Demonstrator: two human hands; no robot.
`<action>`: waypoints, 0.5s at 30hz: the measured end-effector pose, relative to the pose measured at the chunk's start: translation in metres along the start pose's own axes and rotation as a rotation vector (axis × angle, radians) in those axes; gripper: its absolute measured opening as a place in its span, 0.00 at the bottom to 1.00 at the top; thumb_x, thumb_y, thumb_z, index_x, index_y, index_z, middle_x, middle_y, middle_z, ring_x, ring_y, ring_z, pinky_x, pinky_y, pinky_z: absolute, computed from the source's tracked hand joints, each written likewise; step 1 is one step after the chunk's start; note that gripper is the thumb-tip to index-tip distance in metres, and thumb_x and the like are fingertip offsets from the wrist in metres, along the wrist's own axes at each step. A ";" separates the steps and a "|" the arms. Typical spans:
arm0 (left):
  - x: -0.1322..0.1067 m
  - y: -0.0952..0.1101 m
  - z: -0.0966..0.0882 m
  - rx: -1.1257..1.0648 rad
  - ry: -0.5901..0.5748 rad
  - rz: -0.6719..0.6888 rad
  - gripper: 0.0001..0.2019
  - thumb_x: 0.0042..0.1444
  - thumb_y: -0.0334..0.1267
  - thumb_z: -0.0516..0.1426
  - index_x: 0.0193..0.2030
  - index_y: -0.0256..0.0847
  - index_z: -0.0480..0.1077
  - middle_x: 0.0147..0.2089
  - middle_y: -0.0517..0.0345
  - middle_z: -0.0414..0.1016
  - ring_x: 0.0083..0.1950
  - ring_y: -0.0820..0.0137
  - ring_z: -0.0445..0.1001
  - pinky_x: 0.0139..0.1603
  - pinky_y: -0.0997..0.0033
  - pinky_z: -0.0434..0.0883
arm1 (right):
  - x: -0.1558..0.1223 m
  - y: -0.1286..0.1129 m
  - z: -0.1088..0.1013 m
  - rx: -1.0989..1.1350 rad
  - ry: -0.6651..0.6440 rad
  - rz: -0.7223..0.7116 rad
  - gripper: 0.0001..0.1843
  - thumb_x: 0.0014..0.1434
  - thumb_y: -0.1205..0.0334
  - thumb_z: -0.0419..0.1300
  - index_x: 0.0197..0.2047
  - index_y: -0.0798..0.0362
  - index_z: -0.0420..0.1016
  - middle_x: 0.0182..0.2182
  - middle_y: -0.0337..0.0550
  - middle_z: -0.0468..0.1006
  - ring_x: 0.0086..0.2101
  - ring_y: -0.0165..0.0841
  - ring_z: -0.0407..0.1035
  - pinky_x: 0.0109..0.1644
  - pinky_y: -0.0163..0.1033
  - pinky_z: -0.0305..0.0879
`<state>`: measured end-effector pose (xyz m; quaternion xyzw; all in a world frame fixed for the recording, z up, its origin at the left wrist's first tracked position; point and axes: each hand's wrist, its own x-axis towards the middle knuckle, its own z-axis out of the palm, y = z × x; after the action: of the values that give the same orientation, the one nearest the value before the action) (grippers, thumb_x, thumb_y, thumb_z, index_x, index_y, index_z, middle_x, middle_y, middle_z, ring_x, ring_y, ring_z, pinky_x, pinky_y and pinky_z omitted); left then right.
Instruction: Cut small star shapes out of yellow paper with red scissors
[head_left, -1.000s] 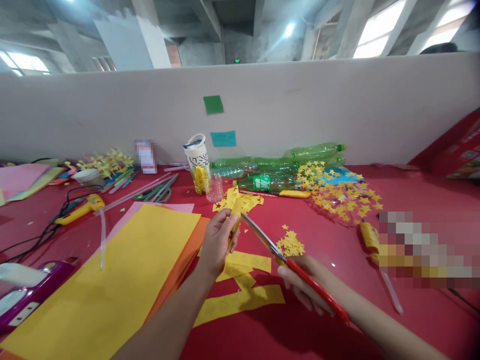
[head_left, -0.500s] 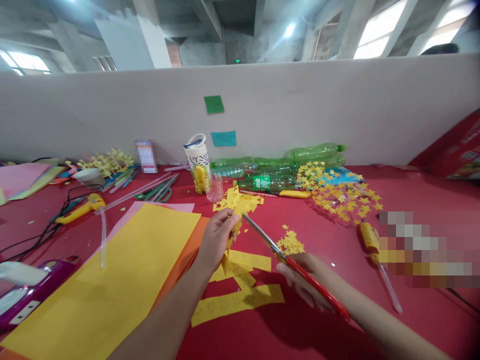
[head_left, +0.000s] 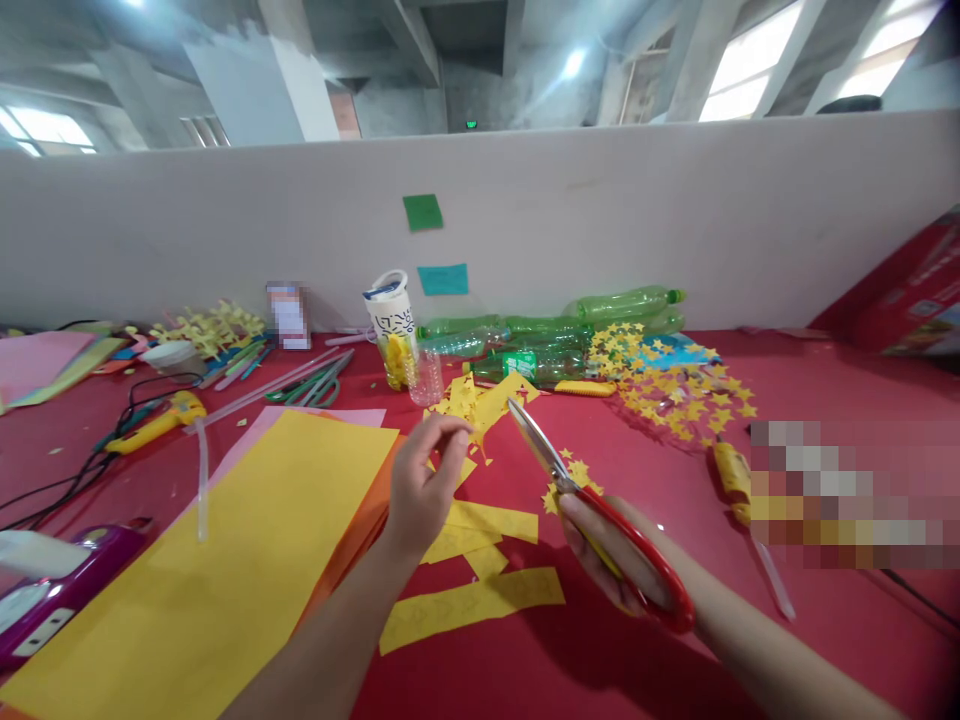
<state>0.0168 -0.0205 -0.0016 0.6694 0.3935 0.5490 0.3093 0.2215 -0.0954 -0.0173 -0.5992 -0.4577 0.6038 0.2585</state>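
My left hand (head_left: 424, 485) pinches a piece of yellow paper (head_left: 504, 402), which sticks out beyond the fingertips toward the scissors. My right hand (head_left: 583, 535) grips red-handled scissors (head_left: 540, 440), their tips close to that paper and their handles spread somewhat apart. A small pile of yellow paper stars (head_left: 576, 468) lies behind the scissors, partly hidden by them. Several yellow paper strips (head_left: 472, 605) rest on the red table between my forearms. Beyond my left hand is a heap of yellow paper scraps (head_left: 454, 402).
Yellow sheets (head_left: 247, 540) cover the left side, near a purple power strip (head_left: 75, 590) and a yellow glue gun (head_left: 161, 420). Green plastic bottles (head_left: 551, 362), a white cup (head_left: 390, 305) and a star cluster (head_left: 675, 385) stand by the partition. Another glue gun (head_left: 731, 480) lies right.
The scissors' handles have spread and my right hand has turned slightly. The yellow paper in my left hand now points up and right; my left hand has shifted slightly left.
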 end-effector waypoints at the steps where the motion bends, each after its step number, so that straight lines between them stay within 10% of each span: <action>1: -0.004 0.002 0.003 -0.022 -0.127 -0.022 0.07 0.59 0.36 0.53 0.34 0.42 0.72 0.27 0.59 0.68 0.29 0.71 0.66 0.32 0.73 0.64 | 0.001 0.002 0.000 0.014 -0.005 -0.015 0.29 0.59 0.34 0.47 0.25 0.51 0.62 0.06 0.30 0.63 0.07 0.21 0.51 0.08 0.24 0.47; 6: -0.019 0.000 0.021 -0.067 -0.442 -0.196 0.09 0.60 0.41 0.52 0.39 0.42 0.72 0.22 0.63 0.65 0.24 0.72 0.63 0.26 0.73 0.59 | 0.002 0.011 0.002 0.077 -0.061 -0.139 0.28 0.59 0.34 0.48 0.27 0.52 0.63 0.08 0.30 0.64 0.07 0.21 0.51 0.09 0.25 0.47; 15: -0.009 -0.009 0.019 -0.401 -0.144 -0.369 0.15 0.60 0.48 0.52 0.47 0.39 0.67 0.25 0.62 0.69 0.21 0.76 0.62 0.24 0.75 0.60 | 0.000 0.005 0.008 -0.076 -0.066 -0.114 0.26 0.57 0.36 0.52 0.25 0.52 0.63 0.07 0.29 0.64 0.07 0.21 0.52 0.09 0.24 0.49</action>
<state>0.0333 -0.0239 -0.0177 0.5492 0.3693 0.5013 0.5574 0.2154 -0.0998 -0.0228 -0.5613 -0.5218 0.5899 0.2542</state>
